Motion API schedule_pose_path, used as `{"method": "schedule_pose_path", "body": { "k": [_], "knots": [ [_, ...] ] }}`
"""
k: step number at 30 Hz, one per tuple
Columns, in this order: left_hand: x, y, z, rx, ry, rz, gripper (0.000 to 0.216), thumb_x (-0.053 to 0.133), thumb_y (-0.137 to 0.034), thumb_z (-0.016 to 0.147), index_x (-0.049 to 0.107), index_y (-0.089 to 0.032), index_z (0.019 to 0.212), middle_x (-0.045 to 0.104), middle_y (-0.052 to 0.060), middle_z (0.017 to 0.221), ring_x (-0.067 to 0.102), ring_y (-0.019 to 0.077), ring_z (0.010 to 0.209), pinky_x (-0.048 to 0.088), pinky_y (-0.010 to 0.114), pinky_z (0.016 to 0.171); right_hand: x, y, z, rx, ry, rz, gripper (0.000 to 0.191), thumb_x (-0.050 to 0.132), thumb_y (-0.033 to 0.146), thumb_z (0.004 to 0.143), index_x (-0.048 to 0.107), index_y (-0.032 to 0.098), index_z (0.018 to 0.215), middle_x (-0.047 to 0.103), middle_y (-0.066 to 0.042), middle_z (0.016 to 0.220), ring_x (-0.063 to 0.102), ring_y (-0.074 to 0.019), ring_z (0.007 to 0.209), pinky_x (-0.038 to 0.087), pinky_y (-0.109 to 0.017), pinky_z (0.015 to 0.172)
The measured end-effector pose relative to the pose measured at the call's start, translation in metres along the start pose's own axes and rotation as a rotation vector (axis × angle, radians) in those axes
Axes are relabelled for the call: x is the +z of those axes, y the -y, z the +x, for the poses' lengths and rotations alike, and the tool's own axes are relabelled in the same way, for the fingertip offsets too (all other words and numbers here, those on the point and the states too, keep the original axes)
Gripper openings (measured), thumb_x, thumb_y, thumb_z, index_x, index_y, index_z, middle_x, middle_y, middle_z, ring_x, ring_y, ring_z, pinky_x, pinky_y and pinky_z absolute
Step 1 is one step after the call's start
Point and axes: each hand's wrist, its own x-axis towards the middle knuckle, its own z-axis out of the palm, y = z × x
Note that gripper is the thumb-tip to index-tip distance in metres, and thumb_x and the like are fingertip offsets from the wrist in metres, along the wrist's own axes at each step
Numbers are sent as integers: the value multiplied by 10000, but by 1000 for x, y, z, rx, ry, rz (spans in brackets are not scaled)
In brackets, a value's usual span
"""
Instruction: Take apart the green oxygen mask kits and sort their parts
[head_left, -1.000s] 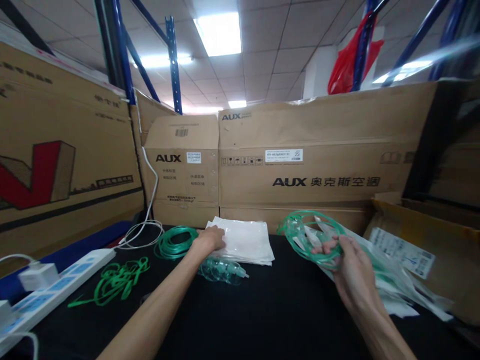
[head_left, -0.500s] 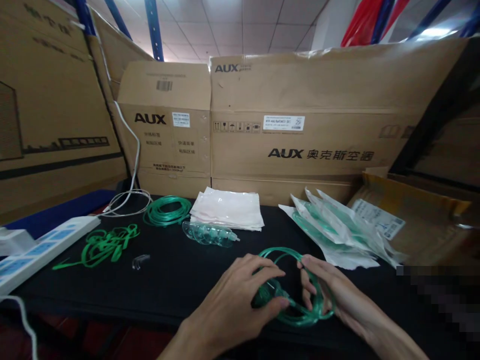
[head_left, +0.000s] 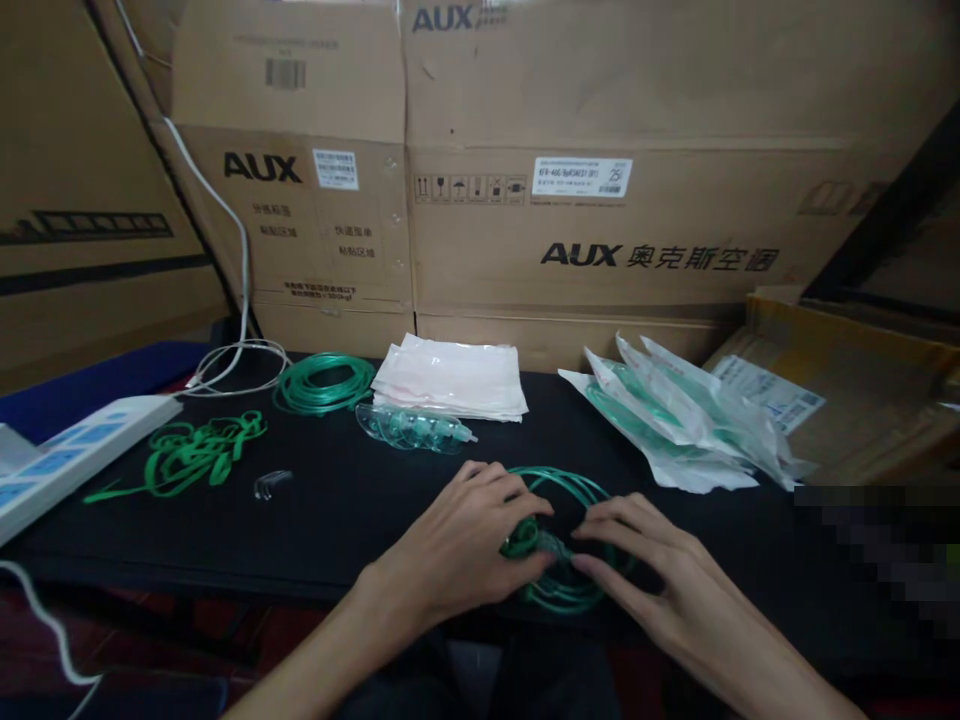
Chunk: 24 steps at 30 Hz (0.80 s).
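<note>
My left hand [head_left: 480, 540] curls its fingers and thumb around a clear green-tinted oxygen mask [head_left: 553, 546], much of which the hand hides. A rolled green strap [head_left: 521, 540] shows between these fingers. Beneath and around the mask lies a coil of green tubing [head_left: 566, 598] on the black table. Just right of the mask is my right hand [head_left: 637, 560], its thumb and fingers apart and holding nothing I can see; the fingertips are close to the mask and over the coil.
Behind my hands lie nested clear masks [head_left: 412, 430], white pouches [head_left: 450, 375] and another tubing coil [head_left: 324, 384]. Green straps [head_left: 202, 455], small clear pieces [head_left: 271, 484] and a power strip [head_left: 82, 450] are left. Filled pouches [head_left: 675, 420] lie right, before cardboard boxes [head_left: 480, 280].
The view has tipped downward. My right hand has let go of the tubing's right side and moved left toward the mask. The tubing coil now lies flatter on the table.
</note>
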Motion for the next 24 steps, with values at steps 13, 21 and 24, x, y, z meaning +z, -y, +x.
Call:
{"method": "schedule_pose_path", "body": {
  "k": [13,21,24],
  "knots": [
    [-31,1,-6,-351,60,-634,421,672,-426,928,702,-264,1315,759,46,1253,703,236,1115,535,328,952,20,-11,-6,-16,54,10,115,573,269,1024,654,296,1101,741,-23,1012,718,-212,885,584,-353,854],
    [-24,1,10,-377,238,-477,411,585,-563,963,823,-236,1035,791,6,867,673,178,774,456,249,696,35,-25,-9,-95,-96,6,240,659,325,980,698,314,1217,769,-69,1118,751,-275,1023,630,-423,918],
    [-24,1,9,-372,242,-501,366,590,-514,966,814,-226,996,774,-3,848,657,165,764,437,232,672,42,-30,-15,-97,-160,-28,287,664,331,979,696,315,1264,765,-78,1168,741,-293,1073,600,-480,995]
  ]
}}
